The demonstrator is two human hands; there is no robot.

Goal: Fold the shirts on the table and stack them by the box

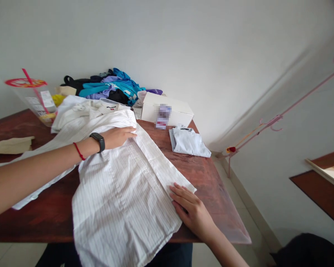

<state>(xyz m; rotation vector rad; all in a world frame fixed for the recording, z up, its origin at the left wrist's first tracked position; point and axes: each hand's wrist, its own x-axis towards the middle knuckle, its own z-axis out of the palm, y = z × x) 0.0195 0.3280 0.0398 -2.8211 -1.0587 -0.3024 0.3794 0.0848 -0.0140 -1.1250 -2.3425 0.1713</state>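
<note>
A white pinstriped shirt (122, 185) lies spread across the dark wooden table (208, 178), its lower part hanging over the near edge. My left hand (118, 136), with a black band and a red string at the wrist, rests flat on the shirt's shoulder area near the collar, fingers stretched out. My right hand (190, 209) lies flat on the shirt's right bottom corner, fingers spread, pressing the folded edge to the table.
A folded pale blue garment (189, 142) and a white box (167, 109) sit at the table's far right. A heap of blue, purple and black clothes (111, 89) lies against the wall. A clear plastic cup with a red straw (36, 100) stands far left, beside more white cloth (75, 111).
</note>
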